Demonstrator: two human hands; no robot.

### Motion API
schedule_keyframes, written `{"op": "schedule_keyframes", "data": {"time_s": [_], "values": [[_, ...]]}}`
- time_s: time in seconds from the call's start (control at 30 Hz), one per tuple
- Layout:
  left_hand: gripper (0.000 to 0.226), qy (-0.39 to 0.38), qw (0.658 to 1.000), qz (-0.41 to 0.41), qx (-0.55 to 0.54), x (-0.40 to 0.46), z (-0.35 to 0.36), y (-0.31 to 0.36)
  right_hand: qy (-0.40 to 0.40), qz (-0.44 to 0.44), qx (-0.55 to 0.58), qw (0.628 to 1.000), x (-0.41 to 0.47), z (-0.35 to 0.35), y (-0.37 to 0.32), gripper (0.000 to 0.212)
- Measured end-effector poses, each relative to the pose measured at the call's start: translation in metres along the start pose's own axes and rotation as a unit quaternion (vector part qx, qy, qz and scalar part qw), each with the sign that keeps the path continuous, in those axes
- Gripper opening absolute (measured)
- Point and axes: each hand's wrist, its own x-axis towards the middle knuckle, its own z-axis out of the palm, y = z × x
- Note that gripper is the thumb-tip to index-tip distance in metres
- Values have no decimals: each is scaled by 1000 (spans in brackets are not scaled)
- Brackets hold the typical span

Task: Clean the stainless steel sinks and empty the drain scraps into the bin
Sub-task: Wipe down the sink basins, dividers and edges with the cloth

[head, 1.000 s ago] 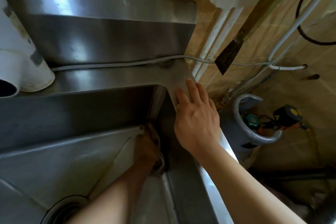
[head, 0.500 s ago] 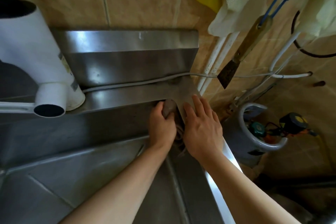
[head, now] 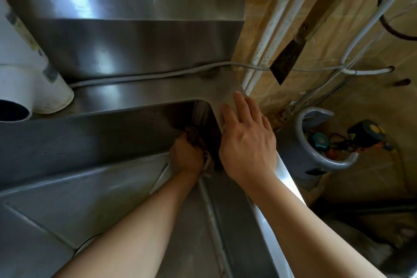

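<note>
Two hands (head: 248,142): crumpled cloth (head: 194,137), smooth steel sink (head: 90,187).

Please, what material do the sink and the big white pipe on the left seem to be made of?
Sink: apparently stainless steel with a brushed finish; it shows soft streaked reflections. White pipe: probably plastic such as PVC; it looks matte, opaque and thick-walled at its open end.

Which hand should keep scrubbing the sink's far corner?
Probably the left hand: it is down in the sink corner, gripping the scrubbing cloth. The right hand lies flat on the rim, bracing.
</note>
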Motion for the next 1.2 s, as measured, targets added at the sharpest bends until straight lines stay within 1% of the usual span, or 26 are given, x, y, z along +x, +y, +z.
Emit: {"op": "schedule_keyframes", "data": {"time_s": [0.1, 0.27, 0.37, 0.47, 0.53, 0.6, 0.77, 0.83, 0.87, 0.93, 0.97, 1.03, 1.1, 1.13, 1.2], "values": [[32, -28, 999, -28, 32, 9, 7, -17, 13, -8, -6, 1000, 1, 1, 0, 54], [37, -73, 992, -45, 97, 18, 16, -40, 24, -12, -18, 999, 1, 4, 1, 48], [33, -85, 988, -42, 121, 21, 15, -37, 24, -15, -18, 999, 2, 5, 2, 44], [33, -130, 976, -54, 164, 14, 4, -34, 13, -8, -2, 1000, 2, 7, 4, 42], [33, -143, 973, -53, 171, 2, -9, -34, 7, -3, -2, 1000, 1, 5, 5, 43], [33, -141, 978, -54, 141, -13, -26, -34, -14, -7, -6, 1000, 1, 2, 4, 44], [33, -109, 990, -87, -5, -33, -75, -23, -79, -10, -10, 997, 2, -10, 2, 46], [36, -108, 989, -92, -49, -42, -96, -15, -77, -29, -15, 996, 0, -18, -3, 45], [38, -104, 987, -97, -78, -47, -107, -10, -63, -46, 1, 997, -3, -23, -10, 45], [42, -91, 979, -118, -136, -56, -129, -4, -59, -71, 94, 991, -19, -30, -31, 46], [42, -86, 976, -130, -153, -60, -139, -1, -92, -66, 157, 981, -28, -34, -44, 48], [40, -87, 971, -145, -166, -67, -157, 3, -188, -52, 275, 941, -47, -40, -69, 57], [39, -95, 967, -159, -177, -75, -172, 9, -267, -39, 337, 902, -59, -40, -86, 74], [39, -103, 965, -162, -179, -81, -179, 12, -291, -35, 353, 888, -63, -38, -92, 81], [42, -124, 963, -160, -180, -88, -190, 16, -291, -21, 374, 880, -68, -33, -100, 84]]}}
